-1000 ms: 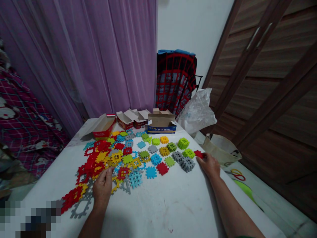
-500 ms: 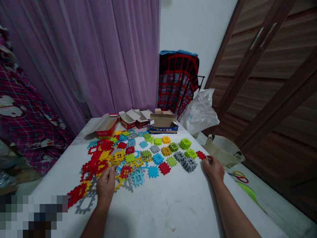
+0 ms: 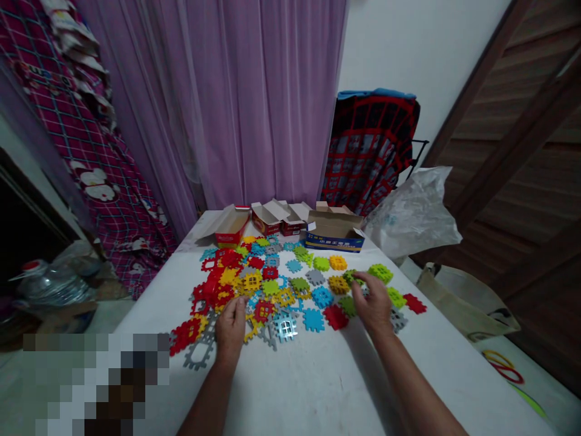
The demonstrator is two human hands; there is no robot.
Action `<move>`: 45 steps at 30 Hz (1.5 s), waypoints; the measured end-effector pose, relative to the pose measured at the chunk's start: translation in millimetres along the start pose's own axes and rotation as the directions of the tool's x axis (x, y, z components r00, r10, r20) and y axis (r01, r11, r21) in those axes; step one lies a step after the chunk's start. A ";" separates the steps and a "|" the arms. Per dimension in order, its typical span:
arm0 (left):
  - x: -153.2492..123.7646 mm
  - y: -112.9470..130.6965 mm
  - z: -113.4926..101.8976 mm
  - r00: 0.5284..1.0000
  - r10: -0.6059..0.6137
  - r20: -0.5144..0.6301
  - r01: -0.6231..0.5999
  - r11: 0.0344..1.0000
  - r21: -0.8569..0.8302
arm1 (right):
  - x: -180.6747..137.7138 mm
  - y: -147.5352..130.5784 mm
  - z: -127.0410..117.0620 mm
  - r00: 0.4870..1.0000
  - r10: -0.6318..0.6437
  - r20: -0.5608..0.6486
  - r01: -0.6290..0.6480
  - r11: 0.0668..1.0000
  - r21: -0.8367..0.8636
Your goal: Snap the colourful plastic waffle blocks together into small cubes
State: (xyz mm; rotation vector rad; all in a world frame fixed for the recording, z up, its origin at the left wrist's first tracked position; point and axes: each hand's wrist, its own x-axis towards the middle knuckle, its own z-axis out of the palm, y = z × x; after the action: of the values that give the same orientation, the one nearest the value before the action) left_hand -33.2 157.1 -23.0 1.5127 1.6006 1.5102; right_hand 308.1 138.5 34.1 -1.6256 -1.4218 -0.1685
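Loose plastic building tiles with notched edges lie across the white table. My left hand (image 3: 230, 330) is at the near side of the mixed heap, thumb and fingers pressed together; whatever they may hold is hidden. Beside its fingertips are a yellow window tile (image 3: 251, 281) and a red window tile (image 3: 264, 310). My right hand (image 3: 376, 306) hovers over the sorted tiles with thumb and index finger apart and nothing visible between them. It partly covers grey tiles (image 3: 398, 320) and a green tile (image 3: 348, 306). A red tile (image 3: 414, 303) lies to its right.
Open cardboard boxes stand along the back, among them a red box (image 3: 231, 233) and a blue box (image 3: 334, 240). A clear plastic bag (image 3: 413, 212) is at the table's right back edge. A beige bag (image 3: 467, 300) sits beyond the right edge.
My right hand has moved left from the red tile at the right edge to over the grey and green tiles. My left hand stays by the heap. The view has turned left.
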 end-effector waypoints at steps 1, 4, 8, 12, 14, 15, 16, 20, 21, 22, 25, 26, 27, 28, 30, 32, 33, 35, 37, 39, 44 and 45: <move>-0.3 -0.2 0.4 1.000 -0.002 -0.005 0.002 1.000 -0.008 | 4.9 -18.5 19.2 0.995 -0.045 0.089 0.042 0.999 0.027; -1.1 -1.2 2.2 1.000 -0.006 -0.019 0.005 1.000 -0.025 | 16.3 -67.7 77.2 0.931 -0.126 0.342 0.112 0.992 0.059; -1.5 -4.4 4.6 0.999 -0.003 -0.039 0.001 0.999 -0.053 | 32.0 -110.9 135.9 0.773 -0.103 0.626 0.138 0.990 -0.007; -2.0 -4.8 4.6 0.999 -0.002 -0.041 -0.001 0.998 -0.068 | 47.9 -127.8 170.4 0.713 -0.131 0.689 0.181 0.983 0.000; -2.5 -3.2 4.1 0.999 0.003 -0.036 -0.005 0.997 -0.073 | 53.3 -130.3 182.0 0.661 -0.154 0.735 0.221 0.975 0.006; -2.8 -2.2 4.0 0.999 0.008 -0.040 -0.011 0.997 -0.074 | 55.2 -131.0 186.6 0.637 -0.162 0.754 0.235 0.972 0.010; -3.0 -1.0 4.0 0.999 0.017 -0.049 -0.020 0.997 -0.074 | 56.6 -131.6 190.4 0.619 -0.167 0.767 0.244 0.970 0.014; -3.1 3.0 4.3 0.997 0.045 -0.060 -0.049 0.996 -0.069 | 58.9 -135.8 196.7 0.599 -0.173 0.781 0.241 0.970 0.030; -2.9 3.7 4.3 0.997 0.046 -0.057 -0.050 0.996 -0.068 | 58.9 -137.4 196.2 0.604 -0.174 0.777 0.236 0.971 0.034; -2.8 4.3 4.3 0.997 0.045 -0.057 -0.049 0.997 -0.067 | 58.9 -138.9 195.0 0.614 -0.172 0.770 0.228 0.973 0.036; -2.7 5.0 4.1 0.997 0.033 -0.065 -0.038 0.997 -0.066 | 58.2 -141.1 187.7 0.658 -0.159 0.736 0.194 0.980 0.038; -2.8 4.9 3.9 0.998 0.028 -0.063 -0.032 0.997 -0.067 | 57.8 -140.4 183.8 0.673 -0.154 0.724 0.182 0.983 0.040; -2.9 4.7 3.8 0.998 0.022 -0.059 -0.026 0.997 -0.067 | 57.3 -138.7 179.0 0.686 -0.150 0.712 0.169 0.985 0.045; -3.0 4.2 3.8 0.999 0.018 -0.052 -0.021 0.998 -0.067 | 56.7 -135.9 172.9 0.697 -0.148 0.701 0.158 0.986 0.051; -3.0 2.5 4.0 0.999 0.016 -0.041 -0.018 0.998 -0.066 | 55.0 -127.4 155.9 0.724 -0.160 0.671 0.139 0.987 0.086; -2.8 -0.1 4.6 0.999 0.019 -0.039 -0.021 0.998 -0.062 | 52.6 -115.3 131.7 0.766 -0.188 0.615 0.124 0.982 0.145; -2.5 -1.6 5.0 0.999 0.023 -0.036 -0.025 0.998 -0.057 | 51.2 -107.9 117.1 0.796 -0.199 0.572 0.119 0.977 0.175; -1.9 -4.0 5.6 0.999 0.035 -0.033 -0.036 0.999 -0.039 | 48.0 -90.0 83.5 0.866 -0.187 0.463 0.108 0.975 0.193; -1.0 -5.0 5.5 0.998 0.052 -0.032 -0.053 0.999 -0.006 | 44.0 -66.6 46.4 0.930 -0.123 0.348 0.072 0.985 0.154; -0.2 -3.9 4.6 0.997 0.066 -0.027 -0.066 0.998 0.023 | 39.3 -36.6 9.1 0.976 -0.044 0.214 0.026 0.996 0.086; 0.9 4.6 1.8 0.997 0.076 -0.019 -0.075 0.996 0.054 | 23.5 57.8 -63.7 0.944 0.295 -0.150 -0.310 0.947 -0.087; 0.9 6.2 1.7 0.997 0.078 -0.019 -0.077 0.995 0.061 | 19.2 76.1 -72.1 0.909 0.369 -0.192 -0.390 0.916 -0.087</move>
State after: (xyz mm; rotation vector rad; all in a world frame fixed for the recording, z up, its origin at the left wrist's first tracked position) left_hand -29.6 157.3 -17.6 1.6134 1.6310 1.5373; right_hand 410.2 110.0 44.9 -1.9098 -0.9559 -0.1681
